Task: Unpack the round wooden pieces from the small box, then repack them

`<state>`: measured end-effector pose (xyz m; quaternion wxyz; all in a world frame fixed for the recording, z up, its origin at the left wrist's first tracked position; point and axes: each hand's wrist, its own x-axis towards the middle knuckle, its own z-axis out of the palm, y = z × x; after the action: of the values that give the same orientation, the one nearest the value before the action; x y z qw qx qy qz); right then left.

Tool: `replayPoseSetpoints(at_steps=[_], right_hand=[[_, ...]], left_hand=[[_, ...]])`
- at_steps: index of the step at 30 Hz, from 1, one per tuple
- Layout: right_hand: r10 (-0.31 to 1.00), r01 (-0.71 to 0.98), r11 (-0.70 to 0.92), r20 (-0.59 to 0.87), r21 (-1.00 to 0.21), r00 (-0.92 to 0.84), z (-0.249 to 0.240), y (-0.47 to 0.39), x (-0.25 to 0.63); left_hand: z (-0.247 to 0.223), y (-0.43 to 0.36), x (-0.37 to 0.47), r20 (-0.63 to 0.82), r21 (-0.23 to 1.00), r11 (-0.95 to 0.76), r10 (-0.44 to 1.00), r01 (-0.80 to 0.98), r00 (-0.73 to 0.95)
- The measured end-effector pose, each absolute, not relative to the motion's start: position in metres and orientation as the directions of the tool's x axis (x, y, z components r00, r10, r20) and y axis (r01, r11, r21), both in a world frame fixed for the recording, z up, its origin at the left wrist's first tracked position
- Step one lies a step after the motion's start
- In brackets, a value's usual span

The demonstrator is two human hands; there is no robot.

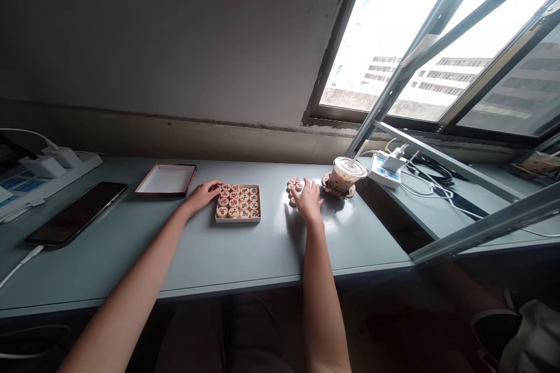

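A shallow box (238,220) holds rows of round wooden Chinese chess pieces (233,202), marked with red characters on the left and dark ones on the right. My left hand (203,196) is at the upper left corner of this box, its fingers curled against the side wall. To the right, a small cluster of loose chess pieces (291,186) lies on the desk. Over the near right part of that cluster is my right hand (308,201), fingers spread, partly hiding the pieces beneath.
The box lid (165,179) lies upturned at the left. A lidded drink cup (345,177) stands right of my right hand. A phone (79,213) and power strips (385,170) with cables flank the desk (227,256). A metal frame (472,235) rises at the right.
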<state>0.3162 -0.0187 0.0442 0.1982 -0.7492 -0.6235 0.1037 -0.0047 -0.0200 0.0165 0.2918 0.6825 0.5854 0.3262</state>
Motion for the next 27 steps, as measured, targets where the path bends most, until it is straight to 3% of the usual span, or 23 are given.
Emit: replayPoseSetpoints(at_steps=[2, 4, 11, 17, 19, 21, 23, 27], right_hand=[[0.966, 0.884, -0.240, -0.007, -0.400, 0.259, 0.038, -0.016, 0.315], [0.970, 0.892, -0.236, -0.035, -0.385, 0.242, 0.033, -0.014, 0.315], [0.990, 0.891, -0.128, 0.002, -0.436, 0.143, 0.029, -0.014, 0.310], [0.961, 0.886, -0.176, 0.121, -0.430, 0.249, 0.039, -0.014, 0.300], [0.964, 0.900, 0.009, 0.242, -0.437, 0.107, 0.046, -0.013, 0.288], [0.916, 0.866, 0.340, 0.339, -0.368, -0.215, 0.054, -0.012, 0.269], [0.780, 0.749, 0.614, 0.343, -0.251, -0.524, 0.058, -0.010, 0.245], [0.650, 0.651, 0.749, 0.328, -0.123, -0.686, 0.055, -0.004, 0.203]], left_hand=[[0.015, -0.019, -0.005, 0.113, 0.778, -0.149, 0.989, 0.610, 0.097], [0.015, -0.019, -0.004, 0.119, 0.775, -0.149, 0.989, 0.614, 0.090], [0.020, -0.022, -0.001, 0.107, 0.779, -0.129, 0.992, 0.613, 0.073], [0.020, -0.022, 0.000, 0.118, 0.794, -0.137, 0.990, 0.592, 0.071], [0.018, -0.021, -0.001, 0.129, 0.799, -0.148, 0.989, 0.582, 0.074], [0.016, -0.020, -0.001, 0.138, 0.808, -0.156, 0.988, 0.569, 0.075], [0.015, -0.020, -0.001, 0.150, 0.817, -0.167, 0.986, 0.553, 0.077], [0.014, -0.019, -0.001, 0.184, 0.816, -0.196, 0.980, 0.544, 0.077]])
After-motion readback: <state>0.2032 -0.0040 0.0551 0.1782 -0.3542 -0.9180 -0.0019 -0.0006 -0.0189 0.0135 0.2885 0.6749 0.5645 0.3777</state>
